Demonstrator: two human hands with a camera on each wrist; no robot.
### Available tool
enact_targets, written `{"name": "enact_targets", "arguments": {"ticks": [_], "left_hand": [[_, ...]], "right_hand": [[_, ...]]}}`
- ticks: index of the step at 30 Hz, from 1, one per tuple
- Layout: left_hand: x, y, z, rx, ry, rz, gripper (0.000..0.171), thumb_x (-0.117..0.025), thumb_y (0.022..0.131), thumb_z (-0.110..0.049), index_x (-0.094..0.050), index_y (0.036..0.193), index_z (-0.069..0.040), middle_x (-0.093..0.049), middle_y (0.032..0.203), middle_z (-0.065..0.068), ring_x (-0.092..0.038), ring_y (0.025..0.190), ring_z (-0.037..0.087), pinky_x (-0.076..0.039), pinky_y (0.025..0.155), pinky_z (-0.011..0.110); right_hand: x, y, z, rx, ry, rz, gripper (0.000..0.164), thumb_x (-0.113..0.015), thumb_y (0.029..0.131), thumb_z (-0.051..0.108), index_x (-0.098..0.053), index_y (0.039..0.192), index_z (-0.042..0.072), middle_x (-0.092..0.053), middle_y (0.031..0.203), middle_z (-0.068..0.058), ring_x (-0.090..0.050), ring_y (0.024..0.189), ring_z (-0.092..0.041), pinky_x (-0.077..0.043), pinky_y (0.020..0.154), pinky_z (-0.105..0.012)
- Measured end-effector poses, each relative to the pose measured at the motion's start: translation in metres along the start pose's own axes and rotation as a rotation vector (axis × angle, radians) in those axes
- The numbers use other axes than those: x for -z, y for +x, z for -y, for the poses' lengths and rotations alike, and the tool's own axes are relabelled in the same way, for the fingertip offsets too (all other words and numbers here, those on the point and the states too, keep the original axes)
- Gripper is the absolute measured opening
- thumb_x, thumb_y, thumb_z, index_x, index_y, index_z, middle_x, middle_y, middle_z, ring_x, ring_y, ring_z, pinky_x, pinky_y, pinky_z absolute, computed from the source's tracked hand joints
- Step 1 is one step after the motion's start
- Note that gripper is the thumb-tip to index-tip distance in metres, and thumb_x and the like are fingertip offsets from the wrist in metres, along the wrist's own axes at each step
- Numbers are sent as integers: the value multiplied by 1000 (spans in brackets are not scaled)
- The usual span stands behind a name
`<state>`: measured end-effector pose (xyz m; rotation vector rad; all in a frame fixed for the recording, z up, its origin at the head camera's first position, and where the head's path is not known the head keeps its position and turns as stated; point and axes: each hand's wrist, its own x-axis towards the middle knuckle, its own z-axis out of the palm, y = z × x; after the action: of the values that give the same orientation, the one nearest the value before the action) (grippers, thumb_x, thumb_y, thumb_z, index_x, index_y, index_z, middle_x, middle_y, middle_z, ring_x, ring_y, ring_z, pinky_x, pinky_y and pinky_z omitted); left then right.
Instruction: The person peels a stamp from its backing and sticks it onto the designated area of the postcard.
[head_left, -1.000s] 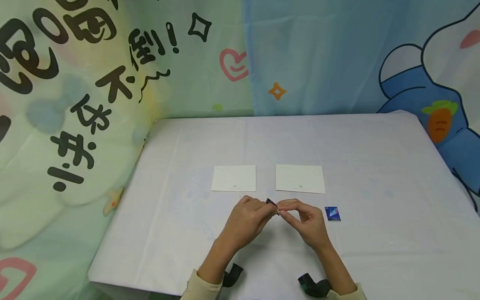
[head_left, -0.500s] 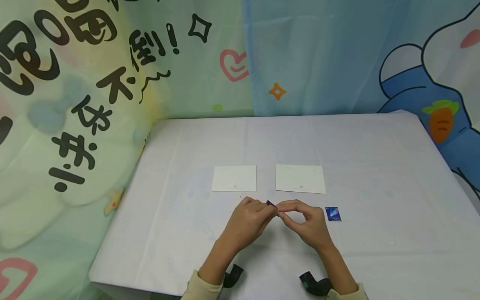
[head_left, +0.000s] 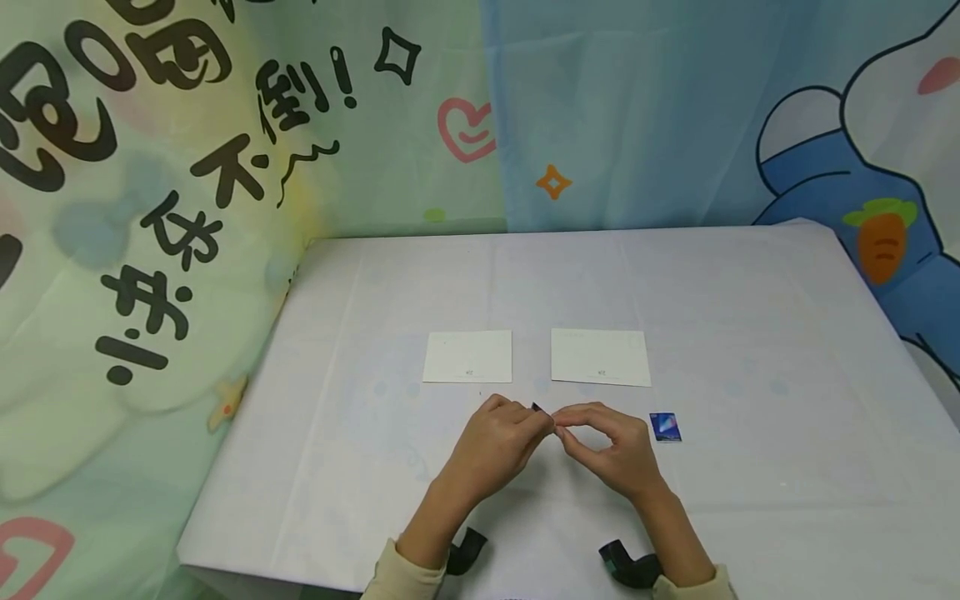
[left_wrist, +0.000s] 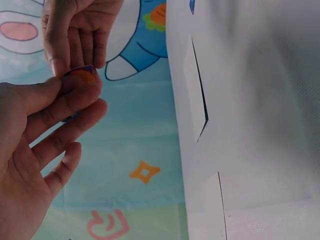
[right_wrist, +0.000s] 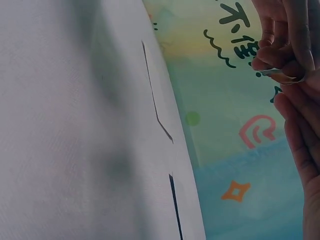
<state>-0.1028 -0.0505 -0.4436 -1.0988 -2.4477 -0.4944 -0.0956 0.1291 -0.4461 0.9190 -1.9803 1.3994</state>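
Observation:
A small thin sticker-like piece (left_wrist: 82, 72), dark with an orange print, is held between both hands above the table. My left hand (head_left: 498, 442) pinches it between thumb and fingers. From the other side, the thumb and forefinger of my right hand (head_left: 618, 450) pinch its edge. The right wrist view shows the piece bent into a curve; the fingers hide most of it. A similar blue square (head_left: 666, 427) lies on the table just right of my right hand. Beyond the hands, two white cards (head_left: 468, 357) lie flat side by side, each with tiny print near its front edge.
A white cloth covers the table (head_left: 765, 333). Printed curtains (head_left: 405, 183) hang behind it and along its left side. Black curved straps or mounts (head_left: 630, 567) sit by both wrists, near the cream sleeves (head_left: 408, 575).
Both hands stay almost in place. My right fingers and thumb have shifted slightly at the edge of the piece, and less of its dark corner shows above my left fingers.

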Motion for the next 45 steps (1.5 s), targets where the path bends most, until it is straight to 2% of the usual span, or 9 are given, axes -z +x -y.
{"name": "enact_targets", "arguments": {"ticks": [4, 10, 13, 17, 20, 27, 34, 40, 45], "left_hand": [[0, 1, -1, 2, 6, 0, 11, -58, 92, -22, -62, 83, -16, -64, 71, -10, -58, 67, 4, -41, 71, 23], [-4, 1, -1, 7, 22, -6, 11, -58, 92, -22, -61, 82, -17, -64, 72, -10, -58, 65, 4, -41, 69, 22], [-5, 0, -1, 8, 20, -12, 11, -59, 92, -21, -61, 82, -16, -64, 72, -10, -58, 65, 4, -41, 68, 22], [-5, 0, -2, 8, 26, -14, 10, -59, 91, -21, -62, 83, -16, -64, 71, -10, -58, 64, 4, -41, 67, 23], [-5, 0, -3, 11, 32, -13, 10, -59, 92, -21, -62, 83, -16, -63, 70, -10, -57, 63, 4, -41, 67, 22], [-4, 1, -3, 13, 50, 2, 12, -57, 93, -22, -61, 84, -16, -61, 67, -10, -56, 60, 4, -41, 66, 23], [-4, -1, 1, 23, 64, 34, 14, -55, 94, -23, -61, 83, -17, -59, 64, -11, -55, 59, 3, -40, 66, 22], [-3, -3, 2, 17, 50, 39, 13, -57, 93, -24, -60, 83, -16, -60, 64, -11, -57, 61, 4, -41, 67, 23], [-5, -2, 3, 4, 45, 11, 12, -58, 92, -22, -60, 82, -15, -57, 61, -10, -55, 58, 4, -41, 65, 23]], "right_hand": [[-2, -1, -2, 28, -37, -20, 12, -68, 68, -7, -68, 80, -4, -68, 78, -14, -65, 68, -24, -48, 74, -16], [-5, -15, -21, 24, -51, -26, 11, -68, 70, -2, -69, 80, -2, -68, 78, -12, -66, 67, -24, -48, 73, -16], [-6, -22, -30, 20, -68, -25, 9, -67, 75, 6, -70, 82, 1, -69, 79, -9, -66, 68, -20, -48, 73, -16], [-6, -26, -34, 21, -79, -22, 19, -63, 85, 19, -70, 85, 2, -69, 78, -7, -66, 67, -17, -49, 70, -16], [-6, -27, -34, 27, -76, -13, 24, -60, 88, 24, -70, 87, 2, -69, 78, -7, -65, 65, -14, -49, 67, -17], [-5, -27, -35, 20, -75, 0, 26, -59, 90, 24, -70, 88, 0, -70, 80, -8, -66, 68, -14, -49, 67, -16], [-4, -28, -36, 0, -40, 57, 15, -67, 86, 14, -70, 91, 1, -70, 83, -8, -67, 74, -14, -49, 69, -17], [-4, -28, -35, -21, -48, 88, 22, -63, 88, 22, -70, 90, 1, -70, 83, -9, -68, 75, -15, -49, 69, -16], [-6, -28, -35, -7, -83, 64, 26, -61, 90, 25, -70, 87, 1, -70, 80, -8, -67, 70, -16, -49, 67, -17]]}}
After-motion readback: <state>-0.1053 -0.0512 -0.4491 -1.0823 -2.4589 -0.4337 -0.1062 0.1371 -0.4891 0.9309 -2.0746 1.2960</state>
